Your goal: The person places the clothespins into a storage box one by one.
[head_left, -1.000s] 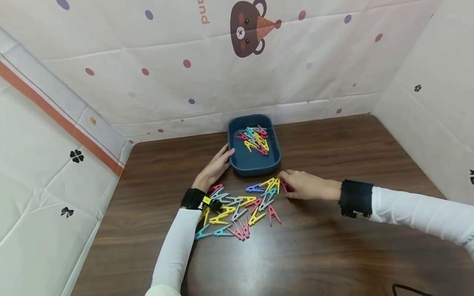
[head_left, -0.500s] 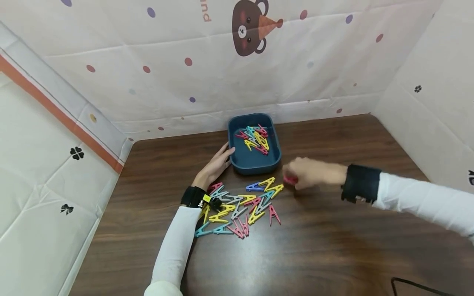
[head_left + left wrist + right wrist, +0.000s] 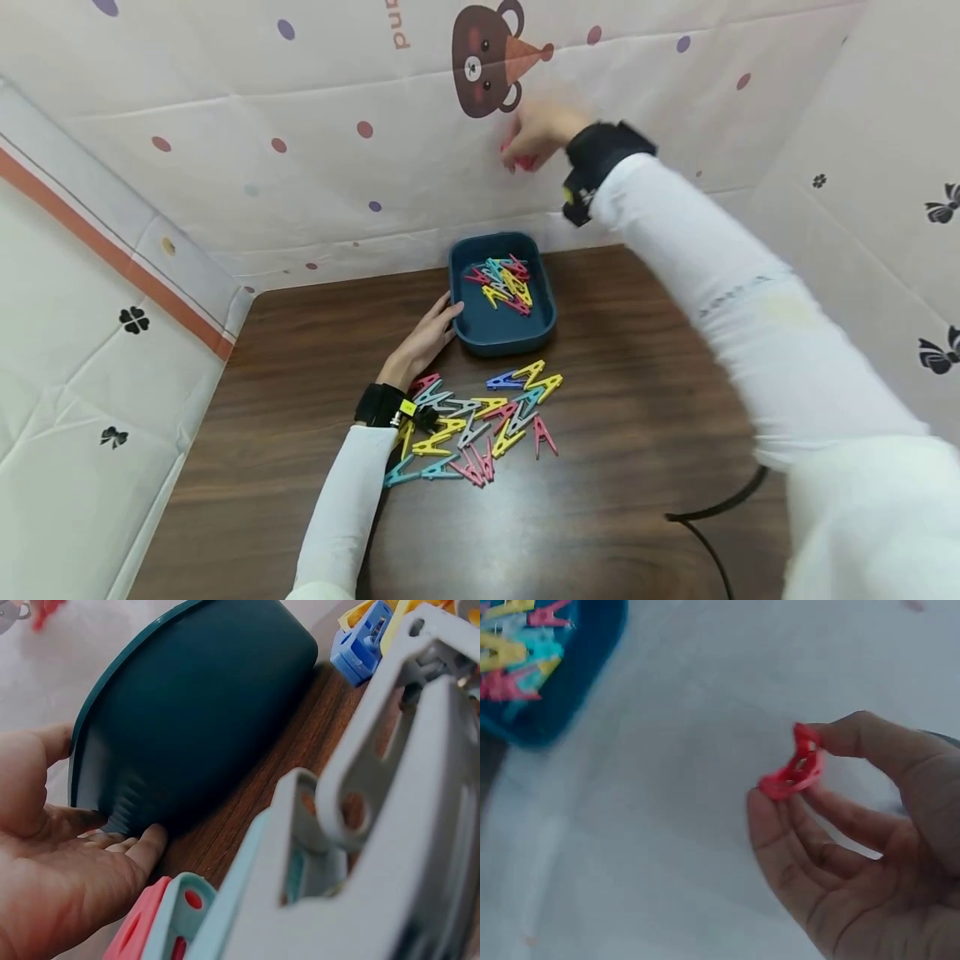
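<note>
My left hand point(image 3: 425, 337) holds the left side of a dark blue plastic basin point(image 3: 504, 337); in the left wrist view, the thumb reaches its rim and curled fingers lie against its outer wall. Several coloured clothes pegs point(image 3: 511, 283) lie inside. High above the basin, in front of the wall sheet, my right hand point(image 3: 542, 133) pinches a red clothes peg point(image 3: 799, 766) between thumb and fingertips. Loose pegs in yellow, pink, grey, teal and blue point(image 3: 506, 381) are spread on the table below the basin, some close under the left wrist.
The brown wooden table point(image 3: 600, 500) meets a patterned wall sheet point(image 3: 315, 200) behind the basin. A black cable point(image 3: 712, 508) lies at the right front, near the right sleeve. Black camera bands point(image 3: 378, 406) circle both wrists.
My right hand has lifted the red peg off the table beside the pile and carried it up, well above the basin. The left hand stays at the basin's side.
</note>
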{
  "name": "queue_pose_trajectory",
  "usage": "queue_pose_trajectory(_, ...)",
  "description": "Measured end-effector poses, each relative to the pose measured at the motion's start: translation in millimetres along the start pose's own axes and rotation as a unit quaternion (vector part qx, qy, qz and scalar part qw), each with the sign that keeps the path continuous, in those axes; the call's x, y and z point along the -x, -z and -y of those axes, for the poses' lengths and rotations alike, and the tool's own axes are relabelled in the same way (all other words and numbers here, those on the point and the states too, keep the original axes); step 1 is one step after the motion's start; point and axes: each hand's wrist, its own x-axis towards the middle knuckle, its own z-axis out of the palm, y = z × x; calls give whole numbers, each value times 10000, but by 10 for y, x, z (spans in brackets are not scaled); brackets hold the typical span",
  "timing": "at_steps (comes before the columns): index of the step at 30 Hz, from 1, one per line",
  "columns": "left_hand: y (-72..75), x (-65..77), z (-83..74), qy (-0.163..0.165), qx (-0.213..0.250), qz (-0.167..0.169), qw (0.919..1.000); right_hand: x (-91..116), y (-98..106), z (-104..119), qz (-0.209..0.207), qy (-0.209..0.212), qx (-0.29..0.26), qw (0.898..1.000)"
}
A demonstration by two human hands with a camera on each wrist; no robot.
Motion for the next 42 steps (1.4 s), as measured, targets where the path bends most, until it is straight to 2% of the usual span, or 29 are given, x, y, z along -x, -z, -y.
queue_pose_trajectory(2,-10,-1,14,9,15,49,10000,-123,-247,-52,187,-341,-187,9991)
queue_pose_trajectory(4,-37,-6,34,52,18,113,9999,-231,-592,-164,186,-495,-341,9980)
queue_pose_trajectory(8,-94,-28,58,74,35,204,9998,-307,-1269,-334,238,-655,-49,9976)
queue_pose_trajectory(11,-119,-43,40,11,48,181,9998,-307,-1624,-377,569,-720,239,9955)
queue_pose_trajectory(13,-133,-58,19,-50,34,180,9998,-314,-1739,-402,776,-734,272,9939)
queue_pose_trajectory(15,-146,-70,3,-74,-1,237,9997,-309,-1755,-431,822,-659,229,9942)
queue_pose_trajectory(19,-152,-81,-11,-53,8,297,9995,-209,-1486,-445,463,-80,-24,9989)
queue_pose_trajectory(22,-143,-80,-12,-53,36,256,9997,10,-1161,-382,-41,658,69,9978)
queue_pose_trajectory(24,-136,-73,-12,-69,35,229,9997,233,-976,-322,-372,1162,271,9922)
queue_pose_trajectory(27,-126,-57,-6,-36,12,254,9997,661,-830,-233,-753,1921,601,9766)
queue_pose_trajectory(29,-118,-43,-5,2,3,233,9997,950,-869,-196,-908,2331,865,9643)
queue_pose_trajectory(32,-107,-30,-15,7,13,203,9998,1328,-1102,-200,-859,2761,1192,9498)
queue_pose_trajectory(35,-109,-31,-40,-6,2,172,9999,1586,-1512,-324,-410,3046,1284,9429)
queue_pose_trajectory(39,-129,-43,-66,10,20,132,9999,1791,-2083,-631,371,3265,1373,9345)
queue_pose_trajectory(42,-150,-51,-69,65,67,97,9999,1909,-2349,-837,538,3311,1451,9308)
